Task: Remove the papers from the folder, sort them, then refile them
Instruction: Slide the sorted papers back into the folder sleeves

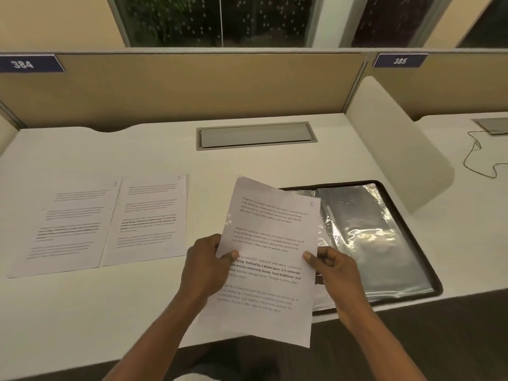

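While both hands hold it up over the front edge of the surface (137,155), a printed sheet (272,243) hangs tilted in the head view, its top leaning to the right and its upper right corner bearing a handwritten 8 (311,204). The left hand (204,266) pinches the sheet's left edge, thumb on the printed face and fingers behind. The right hand (336,273) pinches the right edge the same way, thumb on the front and curled fingers behind. The sheet carries several blocks of text, one in bold, and it hides the left part of the display folder (384,243). That folder lies open on the right of the surface, a dark cover under shiny clear sleeves. Two more printed sheets lie flat on the left, well apart from the folder: the left page (68,226) and the right page (149,220) side by side, edges touching or slightly overlapped. Their corner marks are too blurred to read. A grey cable hatch (254,135) sits at the back of the surface, below a tan partition (192,86) with labels 384 (23,64) and 385 (400,61). A thin cable (478,158) trails on the neighbouring desk.
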Action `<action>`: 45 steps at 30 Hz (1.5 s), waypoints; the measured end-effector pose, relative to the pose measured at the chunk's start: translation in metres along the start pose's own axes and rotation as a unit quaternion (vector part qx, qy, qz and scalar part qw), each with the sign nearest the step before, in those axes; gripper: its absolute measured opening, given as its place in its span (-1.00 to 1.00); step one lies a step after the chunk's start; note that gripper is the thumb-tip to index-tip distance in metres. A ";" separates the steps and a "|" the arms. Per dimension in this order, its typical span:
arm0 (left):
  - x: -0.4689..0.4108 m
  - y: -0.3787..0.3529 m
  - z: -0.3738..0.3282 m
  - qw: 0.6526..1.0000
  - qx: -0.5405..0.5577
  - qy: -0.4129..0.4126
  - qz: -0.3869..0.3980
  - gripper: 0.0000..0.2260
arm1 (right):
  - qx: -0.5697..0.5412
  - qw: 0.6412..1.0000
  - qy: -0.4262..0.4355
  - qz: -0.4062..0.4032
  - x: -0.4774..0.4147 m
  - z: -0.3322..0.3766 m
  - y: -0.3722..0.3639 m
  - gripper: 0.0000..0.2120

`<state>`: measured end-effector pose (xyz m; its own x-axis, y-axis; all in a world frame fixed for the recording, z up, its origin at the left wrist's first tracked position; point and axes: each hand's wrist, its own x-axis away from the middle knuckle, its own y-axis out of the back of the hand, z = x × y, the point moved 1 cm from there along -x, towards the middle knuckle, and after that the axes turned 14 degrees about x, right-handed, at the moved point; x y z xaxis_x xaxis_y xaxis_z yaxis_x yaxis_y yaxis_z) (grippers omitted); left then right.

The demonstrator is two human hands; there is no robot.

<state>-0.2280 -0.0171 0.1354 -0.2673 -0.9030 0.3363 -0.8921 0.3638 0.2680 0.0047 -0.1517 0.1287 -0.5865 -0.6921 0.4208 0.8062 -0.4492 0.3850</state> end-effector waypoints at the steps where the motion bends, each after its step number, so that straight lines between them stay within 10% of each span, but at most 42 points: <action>1: -0.001 -0.006 -0.003 1.000 -0.005 0.000 0.003 -0.82 | -0.002 1.000 0.000 -0.004 -0.006 -0.001 0.007 -0.89; 19: -0.106 -0.128 -0.058 0.995 -0.037 -0.030 0.089 -0.84 | 0.205 0.967 0.115 -0.102 -0.181 0.061 0.138 -0.41; 31: -0.125 -0.197 -0.067 0.990 -0.105 -0.001 0.093 -0.83 | 0.464 0.838 0.144 0.250 -0.287 0.103 0.173 -0.65; 41: -0.109 -0.281 -0.081 0.992 -0.108 0.048 -0.052 -0.87 | 0.519 0.769 0.209 0.309 -0.362 0.109 0.179 -0.63; 45: -0.092 -0.313 -0.087 0.935 -0.290 0.067 -0.194 -0.78 | 0.562 0.729 0.249 0.303 -0.398 0.113 0.181 -0.55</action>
<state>0.1077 -0.0285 0.0991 0.1185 -0.9702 0.2116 -0.5542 0.1122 0.8248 0.3752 0.1063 0.1240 0.1763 -0.8158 0.5509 0.1697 0.5764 0.7993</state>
